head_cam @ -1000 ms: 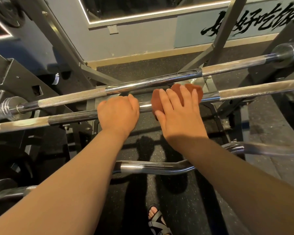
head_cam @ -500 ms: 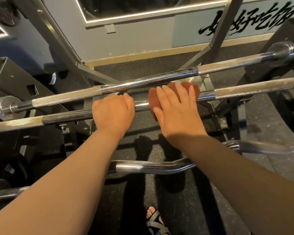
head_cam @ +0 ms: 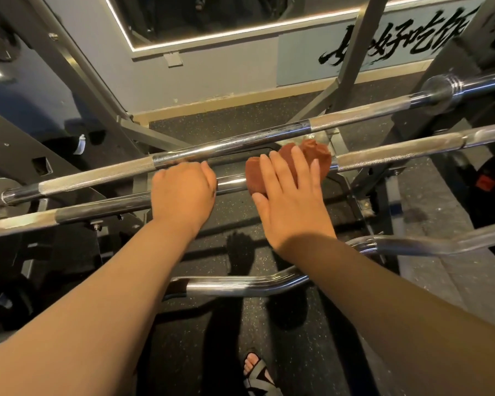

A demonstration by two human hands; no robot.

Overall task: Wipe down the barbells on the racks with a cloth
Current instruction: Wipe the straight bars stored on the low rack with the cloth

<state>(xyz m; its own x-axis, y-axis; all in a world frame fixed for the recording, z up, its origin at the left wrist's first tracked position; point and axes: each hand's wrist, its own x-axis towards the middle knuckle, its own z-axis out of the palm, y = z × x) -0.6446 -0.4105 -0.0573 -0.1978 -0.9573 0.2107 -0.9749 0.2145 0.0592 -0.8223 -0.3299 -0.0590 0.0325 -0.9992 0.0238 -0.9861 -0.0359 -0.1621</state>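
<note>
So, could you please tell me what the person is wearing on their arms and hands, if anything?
Nothing that shows. No sleeves come into view, right down to the edge of the frame. The left hand and right hand wear no gloves, and no watch, bracelet or ring is visible on either.

I see a grey wall (head_cam: pixel 212 72) ahead, with a tan baseboard (head_cam: pixel 240 97) along its foot. A mirror (head_cam: pixel 240 12) sits up top, edged by a lit white strip (head_cam: pixel 240 31), and a small grey plate (head_cam: pixel 173 59) is just under it. To the right is a pale blue panel (head_cam: pixel 297 61) with black brush lettering (head_cam: pixel 412 44). The left wall (head_cam: pixel 26 90) is dark blue and shaded. The floor (head_cam: pixel 283 338) is black rubber with pale flecks. A lighter grey strip (head_cam: pixel 429 201) runs down its right side. Light is dim and warm on my feed, with soft shadows on the rubber. At far right there's a dark object (head_cam: pixel 489 181) with a red mark; I can't tell what it is.
</note>
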